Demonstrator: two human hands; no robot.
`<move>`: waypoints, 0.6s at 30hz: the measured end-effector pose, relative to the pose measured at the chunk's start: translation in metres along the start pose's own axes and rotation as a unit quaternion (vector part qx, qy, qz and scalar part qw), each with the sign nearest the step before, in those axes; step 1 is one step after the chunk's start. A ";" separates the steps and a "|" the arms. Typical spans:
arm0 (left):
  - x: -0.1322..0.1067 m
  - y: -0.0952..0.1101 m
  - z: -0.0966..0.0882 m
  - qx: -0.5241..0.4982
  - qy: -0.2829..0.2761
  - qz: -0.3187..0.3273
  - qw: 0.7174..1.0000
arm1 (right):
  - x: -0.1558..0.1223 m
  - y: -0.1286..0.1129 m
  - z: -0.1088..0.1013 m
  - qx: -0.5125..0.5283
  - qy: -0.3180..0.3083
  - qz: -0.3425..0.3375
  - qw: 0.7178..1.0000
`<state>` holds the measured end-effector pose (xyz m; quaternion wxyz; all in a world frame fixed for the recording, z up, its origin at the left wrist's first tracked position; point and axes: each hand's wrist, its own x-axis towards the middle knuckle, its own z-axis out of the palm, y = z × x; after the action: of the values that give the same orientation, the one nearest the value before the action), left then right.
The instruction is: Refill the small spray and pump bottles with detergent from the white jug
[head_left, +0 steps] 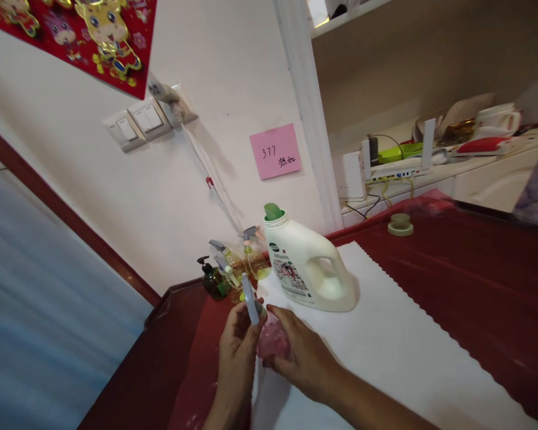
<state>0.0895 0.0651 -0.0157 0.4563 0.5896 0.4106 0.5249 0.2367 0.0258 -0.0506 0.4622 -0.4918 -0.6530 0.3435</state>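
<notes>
Over the left edge of the white sheet point(385, 346), the right hand point(302, 352) wraps around a pink spray bottle point(273, 338), presumably to steady it, while the left hand point(238, 335) pinches the grey trigger head point(250, 298) at its neck. The uncapped detergent jug point(311, 269) stands just beyond, likely for easy reach.

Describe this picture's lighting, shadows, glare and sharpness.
Head view: dim, uneven light; a soft shadow on the white sheet below the right hand; glints on the pink bottle; the blue curtain soft; number on the pink note legible; smallest print on the pale jug unreadable.
</notes>
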 end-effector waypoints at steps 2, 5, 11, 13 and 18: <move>0.002 0.000 0.000 0.002 -0.010 -0.008 1.000 | 0.000 0.000 0.000 0.007 0.004 -0.002 1.000; 0.004 0.002 0.002 0.016 0.006 -0.020 1.000 | 0.000 -0.001 0.000 0.014 0.008 0.001 1.000; 0.002 0.005 0.003 0.066 0.026 0.008 0.997 | -0.001 0.000 0.000 0.005 0.005 0.007 1.000; 0.000 0.005 0.001 0.082 0.014 0.018 0.996 | -0.001 0.002 0.001 0.000 0.004 0.001 1.000; -0.003 -0.002 -0.005 0.068 0.007 0.018 0.998 | 0.000 0.006 0.002 -0.002 0.003 -0.015 1.000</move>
<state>0.0838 0.0636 -0.0183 0.4031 0.6226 0.4379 0.5081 0.2368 0.0271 -0.0564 0.4686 -0.4841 -0.6592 0.3340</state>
